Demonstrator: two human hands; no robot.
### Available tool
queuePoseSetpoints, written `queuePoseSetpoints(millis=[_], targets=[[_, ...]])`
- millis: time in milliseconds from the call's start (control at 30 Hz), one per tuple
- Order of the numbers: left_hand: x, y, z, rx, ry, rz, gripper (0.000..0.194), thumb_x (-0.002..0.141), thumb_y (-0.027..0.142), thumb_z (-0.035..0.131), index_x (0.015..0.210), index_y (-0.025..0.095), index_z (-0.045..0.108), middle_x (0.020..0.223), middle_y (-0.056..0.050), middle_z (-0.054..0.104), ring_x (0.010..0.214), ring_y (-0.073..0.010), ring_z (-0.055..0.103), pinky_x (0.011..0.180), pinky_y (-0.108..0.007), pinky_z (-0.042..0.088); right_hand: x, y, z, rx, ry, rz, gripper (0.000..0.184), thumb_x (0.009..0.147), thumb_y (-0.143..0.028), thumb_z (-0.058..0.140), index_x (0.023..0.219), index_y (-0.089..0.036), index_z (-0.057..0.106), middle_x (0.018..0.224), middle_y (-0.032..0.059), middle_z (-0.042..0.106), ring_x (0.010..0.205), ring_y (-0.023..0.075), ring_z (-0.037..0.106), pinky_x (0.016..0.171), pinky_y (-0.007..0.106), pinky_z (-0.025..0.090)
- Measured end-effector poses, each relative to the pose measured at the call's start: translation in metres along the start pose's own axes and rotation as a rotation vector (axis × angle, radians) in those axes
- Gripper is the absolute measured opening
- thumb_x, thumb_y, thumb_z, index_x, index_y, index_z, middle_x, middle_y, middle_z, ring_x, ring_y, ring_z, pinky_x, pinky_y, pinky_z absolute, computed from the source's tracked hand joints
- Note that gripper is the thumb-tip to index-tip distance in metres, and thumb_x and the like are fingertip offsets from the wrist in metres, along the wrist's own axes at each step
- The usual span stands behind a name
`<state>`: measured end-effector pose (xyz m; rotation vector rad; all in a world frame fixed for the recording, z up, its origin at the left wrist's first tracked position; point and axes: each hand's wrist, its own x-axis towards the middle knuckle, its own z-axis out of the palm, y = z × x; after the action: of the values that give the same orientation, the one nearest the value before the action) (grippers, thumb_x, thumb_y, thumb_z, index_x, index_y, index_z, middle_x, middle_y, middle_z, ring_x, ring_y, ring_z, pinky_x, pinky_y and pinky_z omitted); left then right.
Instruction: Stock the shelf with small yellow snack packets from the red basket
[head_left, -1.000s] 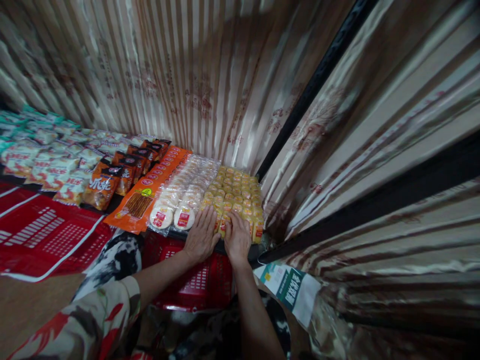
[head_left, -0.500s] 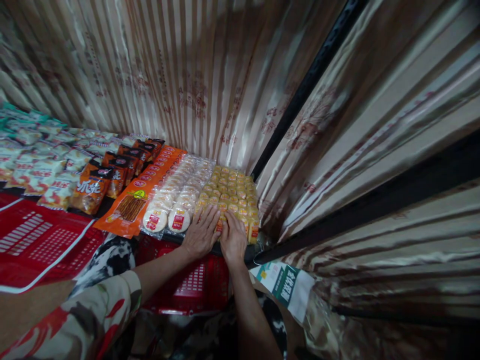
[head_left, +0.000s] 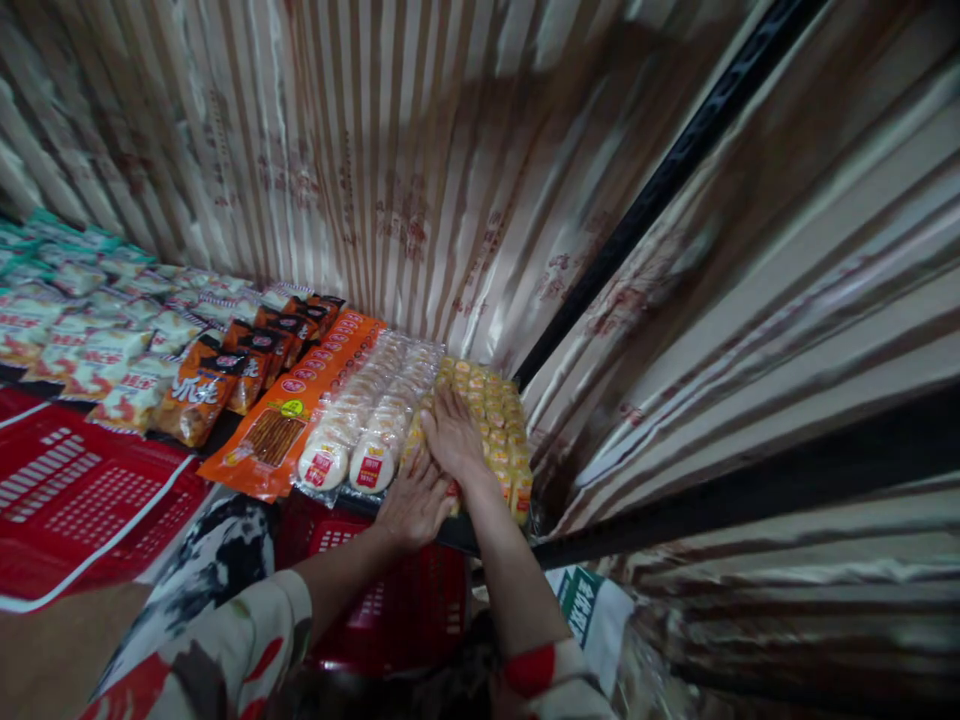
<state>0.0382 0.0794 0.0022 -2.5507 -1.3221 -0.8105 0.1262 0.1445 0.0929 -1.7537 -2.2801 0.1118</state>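
Observation:
Rows of small yellow-wrapped pastries (head_left: 501,410) fill the right end of a low shelf against a striped curtain. My right hand (head_left: 452,435) lies flat on top of these pastries, fingers stretched toward the curtain. My left hand (head_left: 416,500) rests at the shelf's front edge, fingers spread against the front of the yellow pastries, just right of the clear packs of round white cakes (head_left: 369,420). Neither hand grips anything.
Left of the white cakes lie long orange snack packs (head_left: 289,412), dark orange bags (head_left: 201,388) and several pale packets (head_left: 82,340). Red plastic crates (head_left: 75,490) stand below the shelf. A black pole (head_left: 660,185) crosses the curtain. A green and white bag (head_left: 589,615) lies lower right.
My right hand has slid forward from the front edge onto the top of the yellow pastries. My left hand stayed at the front edge. The camera shifted slightly.

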Motion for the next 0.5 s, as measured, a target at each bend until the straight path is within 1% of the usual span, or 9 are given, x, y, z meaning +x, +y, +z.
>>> queuePoseSetpoints(millis=[100,200,267,367,500], targets=[[-0.001,0.001,0.0,-0.01,-0.001,-0.022,0.049,0.089,0.04,0.043,0.132,0.017,0.045,0.14,-0.01,0.043,0.135,-0.0258,0.028,0.112,-0.046,0.018,0.028,0.003,0.003,-0.044,-0.174,0.026,0.061,0.095,-0.042,0.02,0.141,-0.005,0.03,0.149,0.0141,0.026,0.14,0.0203,0.016,0.113,0.037,0.013],[-0.001,0.001,0.003,-0.021,0.005,-0.019,0.048,0.089,0.039,0.044,0.13,0.015,0.047,0.139,-0.012,0.044,0.134,-0.0271,0.03,0.111,-0.047,0.021,0.038,0.006,0.008,-0.066,-0.261,0.039,0.064,0.094,-0.045,0.019,0.143,-0.005,0.025,0.151,0.0139,0.021,0.141,0.0204,0.014,0.113,0.037,0.012],[-0.002,0.001,0.005,-0.026,0.005,-0.022,0.047,0.089,0.039,0.043,0.129,0.014,0.048,0.138,-0.012,0.045,0.133,-0.028,0.032,0.11,-0.048,0.021,0.039,0.007,0.012,-0.068,-0.287,0.035,0.067,0.093,-0.049,0.019,0.144,-0.005,0.022,0.152,0.0134,0.016,0.141,0.0209,0.01,0.113,0.036,0.011],[-0.001,0.001,0.006,-0.025,0.006,-0.026,0.045,0.089,0.039,0.044,0.125,0.014,0.051,0.135,-0.013,0.048,0.131,-0.0286,0.034,0.11,-0.048,0.021,0.038,0.006,0.015,-0.08,-0.304,0.033,0.07,0.092,-0.052,0.019,0.144,-0.005,0.022,0.153,0.0132,0.014,0.142,0.0211,0.008,0.113,0.037,0.01],[0.0,0.002,0.005,-0.035,0.023,-0.021,0.044,0.088,0.038,0.045,0.124,0.014,0.053,0.134,-0.012,0.049,0.132,-0.0281,0.033,0.111,-0.047,0.021,0.035,0.003,0.015,-0.097,-0.24,0.054,0.069,0.091,-0.051,0.022,0.144,-0.006,0.023,0.152,0.0138,0.016,0.141,0.0224,0.009,0.113,0.039,0.009]])
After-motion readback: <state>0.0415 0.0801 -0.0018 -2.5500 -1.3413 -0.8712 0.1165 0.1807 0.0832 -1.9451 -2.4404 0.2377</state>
